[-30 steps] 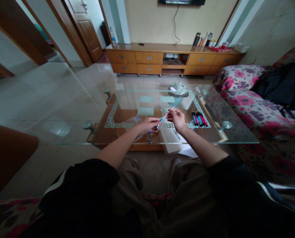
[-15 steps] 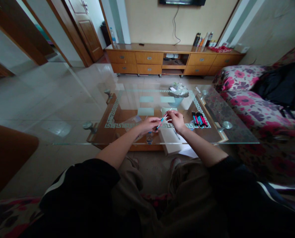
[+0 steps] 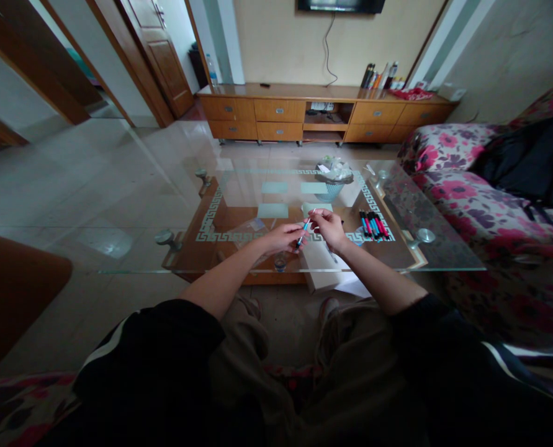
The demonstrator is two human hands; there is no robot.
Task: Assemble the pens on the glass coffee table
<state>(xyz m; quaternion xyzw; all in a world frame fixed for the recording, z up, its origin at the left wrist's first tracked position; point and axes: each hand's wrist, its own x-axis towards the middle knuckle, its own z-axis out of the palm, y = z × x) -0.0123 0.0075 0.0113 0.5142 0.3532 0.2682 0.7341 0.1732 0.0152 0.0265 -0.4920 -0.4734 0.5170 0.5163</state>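
My left hand is closed around a slim pen with a light-blue part and a black lower end, held at a slant over the glass table. At its upper end a thin pale stick shows, perhaps a refill. There the fingers of my right hand are pinched together on that thin end. Their exact grip is too small to make out. To the right of my right hand, several black, blue and pink pens lie side by side in a bunch on the tabletop.
The glass table has a lower shelf holding a white box and papers. A waste basket shows behind it. Beyond stands a wooden TV cabinet. A flowered sofa with a black bag is on the right.
The pen has turned steeper, and its thin upper end has shifted slightly left and down. Both hands have moved only a little and stay on it.
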